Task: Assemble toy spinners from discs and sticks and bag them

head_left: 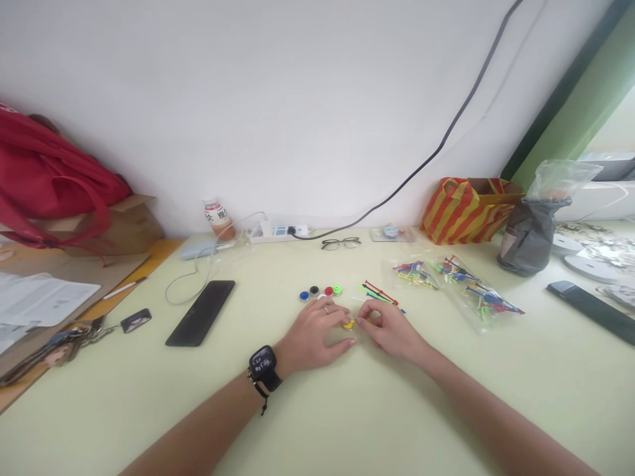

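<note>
My left hand wears a ring and has a black watch at the wrist. Its curled fingertips press on a small yellow plastic piece on the table, while the thumb lies apart. Just to the right, my right hand is closed in a pinch beside the yellow piece; what sits between its fingertips is too small to make out. Beyond my left hand are small round pieces: a blue one, a black one, a red one and a green one. Thin coloured plastic sticks lie beyond my right hand.
A black phone lies at left, near keys. Glasses, a power strip and a bottle line the wall side. Clear bags of coloured sticks, a striped bag and a grey bag stand right.
</note>
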The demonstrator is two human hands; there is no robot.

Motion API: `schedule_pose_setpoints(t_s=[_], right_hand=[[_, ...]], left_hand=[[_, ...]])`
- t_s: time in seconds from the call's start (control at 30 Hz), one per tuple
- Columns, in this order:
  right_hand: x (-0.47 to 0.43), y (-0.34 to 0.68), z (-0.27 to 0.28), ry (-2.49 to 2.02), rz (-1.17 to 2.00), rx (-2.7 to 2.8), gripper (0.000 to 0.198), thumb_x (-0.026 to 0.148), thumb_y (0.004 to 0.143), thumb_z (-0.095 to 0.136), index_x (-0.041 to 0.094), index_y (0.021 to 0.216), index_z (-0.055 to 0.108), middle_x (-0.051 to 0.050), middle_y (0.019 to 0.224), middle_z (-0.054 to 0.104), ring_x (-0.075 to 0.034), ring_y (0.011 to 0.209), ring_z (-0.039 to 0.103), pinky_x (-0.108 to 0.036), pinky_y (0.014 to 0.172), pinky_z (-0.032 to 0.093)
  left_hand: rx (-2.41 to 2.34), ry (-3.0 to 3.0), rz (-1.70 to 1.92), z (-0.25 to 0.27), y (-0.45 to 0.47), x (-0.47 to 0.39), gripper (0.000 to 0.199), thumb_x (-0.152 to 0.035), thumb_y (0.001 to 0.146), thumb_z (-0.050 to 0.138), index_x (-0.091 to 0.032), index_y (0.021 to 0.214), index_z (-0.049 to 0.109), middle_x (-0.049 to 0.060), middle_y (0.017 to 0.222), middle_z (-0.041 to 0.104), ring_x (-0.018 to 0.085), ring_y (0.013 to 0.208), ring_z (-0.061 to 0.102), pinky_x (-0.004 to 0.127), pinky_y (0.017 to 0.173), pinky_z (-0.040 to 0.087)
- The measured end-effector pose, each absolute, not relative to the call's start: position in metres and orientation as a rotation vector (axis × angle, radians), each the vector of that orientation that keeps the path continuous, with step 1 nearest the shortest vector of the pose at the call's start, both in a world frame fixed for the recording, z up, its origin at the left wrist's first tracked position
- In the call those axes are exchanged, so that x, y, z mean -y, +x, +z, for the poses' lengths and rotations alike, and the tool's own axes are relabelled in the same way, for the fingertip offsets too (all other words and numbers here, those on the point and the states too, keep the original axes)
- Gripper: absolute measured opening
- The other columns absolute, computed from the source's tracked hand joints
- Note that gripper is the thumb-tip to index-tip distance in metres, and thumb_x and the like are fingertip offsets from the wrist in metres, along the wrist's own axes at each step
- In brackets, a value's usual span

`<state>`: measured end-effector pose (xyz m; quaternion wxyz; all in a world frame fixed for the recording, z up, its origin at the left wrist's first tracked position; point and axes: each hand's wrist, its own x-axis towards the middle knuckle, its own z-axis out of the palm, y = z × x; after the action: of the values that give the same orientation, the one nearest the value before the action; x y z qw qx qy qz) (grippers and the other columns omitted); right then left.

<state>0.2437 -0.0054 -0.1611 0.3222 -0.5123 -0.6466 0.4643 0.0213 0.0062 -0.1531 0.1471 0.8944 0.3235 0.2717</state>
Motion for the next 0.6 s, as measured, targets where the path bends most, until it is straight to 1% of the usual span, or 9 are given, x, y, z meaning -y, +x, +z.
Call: schedule_pose_setpoints(t_s=[0.1, 0.23, 0.3, 0.37, 0.43, 0.47, 0.5, 0.53, 0.6], right_hand=[[0.005, 0.245, -0.164, -1.351, 1.104, 1.726, 0.022, 0.045, 0.094, 0.058, 0.023, 0.098, 0.059, -0.004, 0.098, 0.064, -0.011, 0.047, 0.053, -0.029, 0.044, 0.041], [0.009, 0.248, -0.165, -1.428, 0.768, 1.768, 0.046, 0.047, 0.096, 0.055, 0.024, 0.137, 0.055, -0.011, 0.118, 0.063, -0.012, 0.052, 0.056, -0.036, 0.062, 0.052], [0.013, 0.247, -0.163, -1.502, 0.657, 1.764, 0.062, 0.049, 0.096, 0.055, 0.024, 0.152, 0.043, -0.011, 0.117, 0.064, -0.014, 0.055, 0.057, -0.038, 0.068, 0.053], [0.018, 0.245, -0.159, -1.591, 0.607, 1.743, 0.072, 0.052, 0.095, 0.057, 0.020, 0.157, 0.036, -0.008, 0.102, 0.067, -0.018, 0.060, 0.059, -0.037, 0.066, 0.051], [0.022, 0.244, -0.153, -1.638, 0.662, 1.744, 0.060, 0.056, 0.094, 0.058, 0.018, 0.140, 0.055, -0.002, 0.078, 0.063, -0.019, 0.059, 0.056, -0.032, 0.059, 0.044], [0.022, 0.243, -0.150, -1.627, 0.762, 1.762, 0.046, 0.058, 0.094, 0.057, 0.019, 0.118, 0.066, 0.001, 0.066, 0.056, -0.018, 0.055, 0.052, -0.030, 0.054, 0.038], [0.022, 0.243, -0.146, -1.588, 0.895, 1.779, 0.041, 0.059, 0.094, 0.056, 0.021, 0.090, 0.068, 0.003, 0.057, 0.046, -0.016, 0.050, 0.045, -0.029, 0.051, 0.032], [0.022, 0.244, -0.142, -1.529, 1.032, 1.782, 0.048, 0.061, 0.094, 0.054, 0.022, 0.067, 0.057, 0.005, 0.052, 0.036, -0.013, 0.046, 0.035, -0.029, 0.049, 0.026], [0.020, 0.245, -0.135, -1.413, 1.214, 1.733, 0.063, 0.064, 0.095, 0.051, 0.023, 0.052, 0.030, 0.006, 0.052, 0.020, -0.010, 0.047, 0.020, -0.029, 0.049, 0.018]], left_hand=[[-0.965, 2.464, 0.877, -0.148, 0.018, -0.008, 0.029, -0.038, 0.092, 0.073, -0.027, 0.119, 0.070, 0.005, 0.132, 0.070, 0.028, 0.126, 0.059, 0.048, 0.115, 0.041], [-1.095, 2.311, 1.148, -0.144, 0.014, -0.012, 0.024, -0.030, 0.107, 0.050, -0.026, 0.120, 0.069, 0.005, 0.121, 0.071, 0.023, 0.119, 0.059, 0.043, 0.107, 0.046], [-1.173, 2.264, 1.244, -0.144, 0.013, -0.015, 0.026, -0.028, 0.109, 0.045, -0.025, 0.115, 0.070, 0.005, 0.115, 0.072, 0.023, 0.115, 0.059, 0.042, 0.104, 0.046], [-1.233, 2.236, 1.282, -0.145, 0.013, -0.017, 0.027, -0.029, 0.109, 0.044, -0.025, 0.112, 0.071, 0.004, 0.112, 0.073, 0.023, 0.113, 0.058, 0.042, 0.103, 0.045], [-1.268, 2.222, 1.292, -0.146, 0.013, -0.019, 0.028, -0.031, 0.110, 0.043, -0.024, 0.110, 0.071, 0.004, 0.111, 0.073, 0.024, 0.112, 0.058, 0.042, 0.102, 0.045], [-1.277, 2.218, 1.292, -0.146, 0.013, -0.019, 0.029, -0.031, 0.110, 0.042, -0.024, 0.110, 0.071, 0.004, 0.110, 0.073, 0.024, 0.111, 0.058, 0.042, 0.101, 0.045], [-1.281, 2.217, 1.292, -0.146, 0.014, -0.019, 0.030, -0.031, 0.110, 0.042, -0.024, 0.109, 0.071, 0.004, 0.110, 0.073, 0.024, 0.110, 0.058, 0.042, 0.101, 0.045], [-1.285, 2.217, 1.289, -0.146, 0.014, -0.019, 0.030, -0.031, 0.110, 0.041, -0.025, 0.109, 0.071, 0.004, 0.109, 0.073, 0.024, 0.110, 0.058, 0.042, 0.100, 0.045], [-1.294, 2.217, 1.279, -0.146, 0.014, -0.018, 0.029, -0.031, 0.110, 0.042, -0.025, 0.110, 0.070, 0.004, 0.110, 0.073, 0.024, 0.110, 0.058, 0.041, 0.100, 0.045]])
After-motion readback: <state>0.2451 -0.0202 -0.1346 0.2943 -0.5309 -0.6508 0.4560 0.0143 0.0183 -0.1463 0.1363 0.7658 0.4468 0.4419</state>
